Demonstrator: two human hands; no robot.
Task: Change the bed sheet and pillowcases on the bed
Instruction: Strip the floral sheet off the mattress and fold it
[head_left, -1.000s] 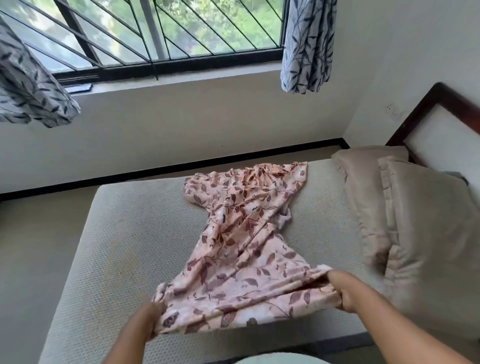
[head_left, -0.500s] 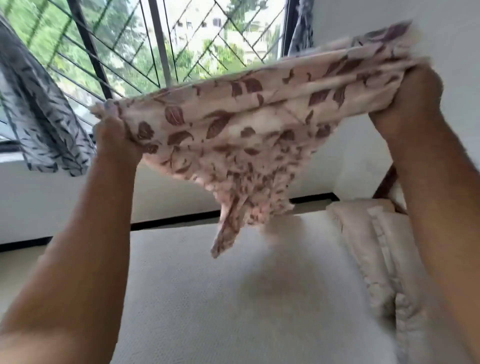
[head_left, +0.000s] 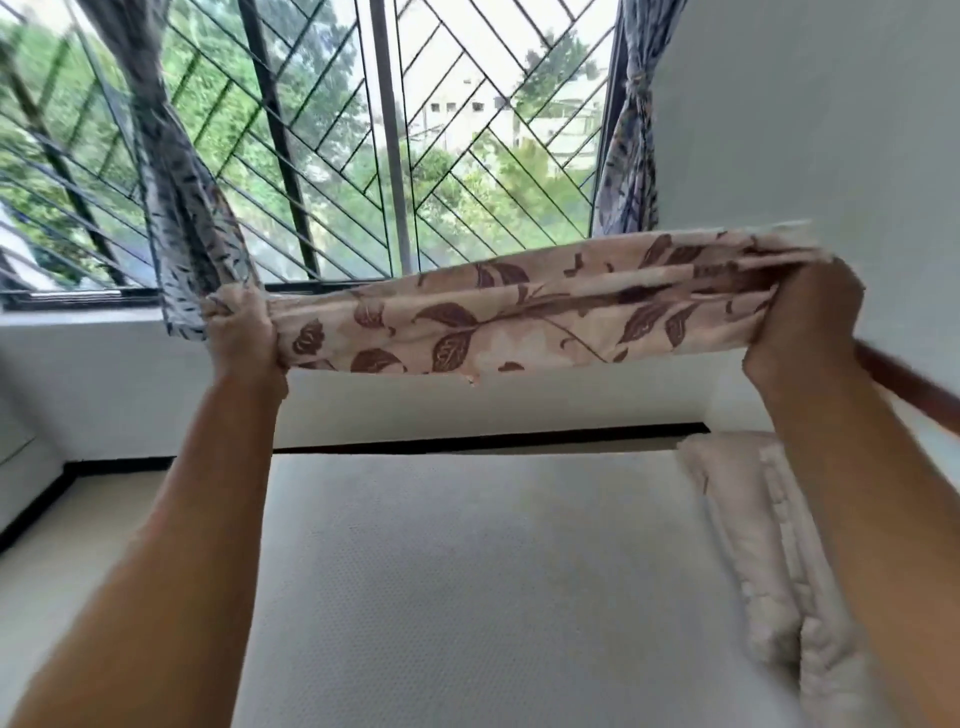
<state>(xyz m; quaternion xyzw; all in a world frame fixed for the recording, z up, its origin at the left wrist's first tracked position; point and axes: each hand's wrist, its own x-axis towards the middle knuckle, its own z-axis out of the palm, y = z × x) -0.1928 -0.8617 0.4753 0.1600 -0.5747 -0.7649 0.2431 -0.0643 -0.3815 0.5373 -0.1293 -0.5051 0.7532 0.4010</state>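
1. Bare mattress below, pillows lying along its right edge, apparently awaiting fresh cases.
2. Up at arm's length: left hand and right hand, each fist bunched tight round one end of the floral sheet.
3. Held high and taut over the mattress, touching nothing, likely to shake it open.
4. Pink, brown leaves, gathered in folds into a narrow band.
5. Beyond, grilled window and tied curtain.

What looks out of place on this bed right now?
Nothing looks damaged or spilled. The mattress lies bare, and the floral sheet is bunched into a narrow band held between the left hand and right hand.
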